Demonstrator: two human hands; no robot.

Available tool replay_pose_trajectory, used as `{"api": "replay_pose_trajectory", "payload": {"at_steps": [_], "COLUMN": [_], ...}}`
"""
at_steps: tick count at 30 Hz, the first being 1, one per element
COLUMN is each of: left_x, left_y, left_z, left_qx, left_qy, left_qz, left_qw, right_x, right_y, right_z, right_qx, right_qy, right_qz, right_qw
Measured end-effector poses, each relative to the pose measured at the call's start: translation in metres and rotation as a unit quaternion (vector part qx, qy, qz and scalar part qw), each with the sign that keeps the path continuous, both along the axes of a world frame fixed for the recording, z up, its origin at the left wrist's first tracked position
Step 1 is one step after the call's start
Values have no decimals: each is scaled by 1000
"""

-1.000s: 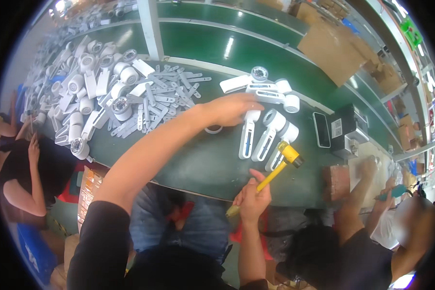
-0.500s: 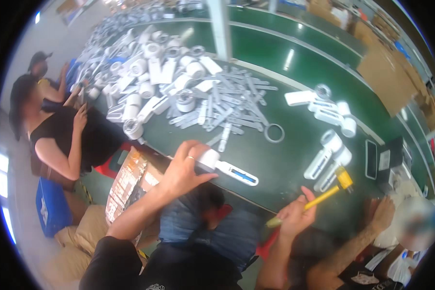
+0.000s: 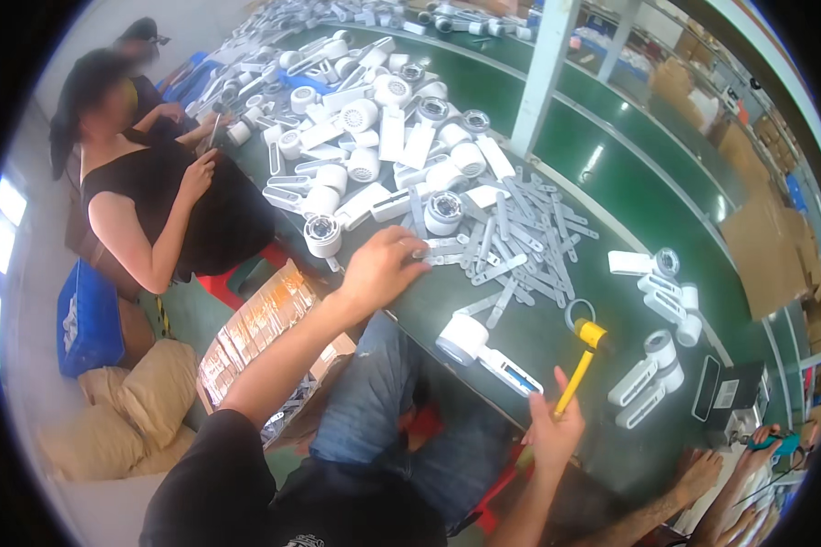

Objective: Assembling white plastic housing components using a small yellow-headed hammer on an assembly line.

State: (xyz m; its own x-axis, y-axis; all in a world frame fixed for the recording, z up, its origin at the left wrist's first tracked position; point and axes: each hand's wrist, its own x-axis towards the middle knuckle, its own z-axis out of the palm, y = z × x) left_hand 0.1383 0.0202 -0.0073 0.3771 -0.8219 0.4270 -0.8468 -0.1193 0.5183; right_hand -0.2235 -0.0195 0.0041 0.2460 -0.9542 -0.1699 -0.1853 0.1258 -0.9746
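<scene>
My left hand (image 3: 380, 267) reaches to the near edge of a pile of flat grey plastic strips (image 3: 511, 239), its thumb and fingertips closed around the end of a strip (image 3: 444, 248). My right hand (image 3: 556, 427) grips a small yellow-headed hammer (image 3: 572, 380) by its yellow handle, head up. Between my hands, at the table's near edge, lies a white handheld device (image 3: 462, 338) with a round head and a long handle with a blue strip in its slot. The handle's end is close to my right fingers.
A large heap of similar white devices (image 3: 360, 117) covers the far left of the green table. Several more lie at right, near a grey ring (image 3: 581, 315) and a box (image 3: 737, 401). An open carton (image 3: 263, 328) stands left of my legs. Co-workers sit on both sides.
My left hand has let go of the white device and moved to the grey strips. The device stays at the table edge. The hammer stays in my right hand; the view has shifted.
</scene>
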Motion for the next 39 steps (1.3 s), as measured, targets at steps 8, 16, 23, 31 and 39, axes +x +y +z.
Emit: {"api": "replay_pose_trajectory", "payload": {"at_steps": [8,16,23,31,39], "left_x": [-16,53,88,62,25], "left_y": [10,-24,-30,17,2], "left_z": [-7,36,33,65,10], "left_qx": [-15,-44,-39,22,97], "left_qy": [16,-158,-174,82,48], "left_qz": [-34,51,-96,-8,23], "left_qw": [999,985,979,996,994], "right_x": [1,-7,-6,-4,-5], "right_y": [-6,-2,2,-1,2], "right_z": [-2,-14,-15,-13,-14], "right_qx": [53,28,15,14,34], "right_qy": [65,19,22,37,33], "right_qz": [33,17,12,-12,1], "right_qw": [996,999,1000,999,999]}}
